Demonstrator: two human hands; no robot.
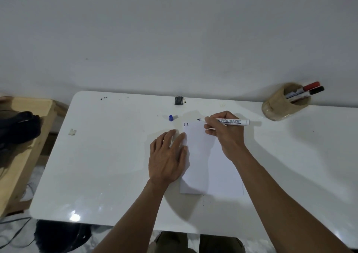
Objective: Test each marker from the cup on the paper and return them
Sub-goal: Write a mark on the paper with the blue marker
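Markers are split between two places: one white-barrelled board marker with a dark tip (224, 121), uncapped, is gripped in the right hand (225, 134), while a red-capped marker (308, 87) and a black-capped marker (314, 91) are left leaning in the round tan wooden cup (279, 105) at the far right of the glossy white surface (108, 165). The held marker is kept nearly level, its tip pointed left and poised just over the far edge of the white sheet of paper (209, 165); whether the tip touches cannot be told. Short dark strokes (186, 124) are seen at the far left corner of the paper. The left hand (167, 159) is laid flat with fingers spread, pressed on the paper's left edge. A small blue marker cap (170, 118) is set on the surface just beyond the paper's far left corner. A small black block (179, 100) is placed by the far edge against the wall.
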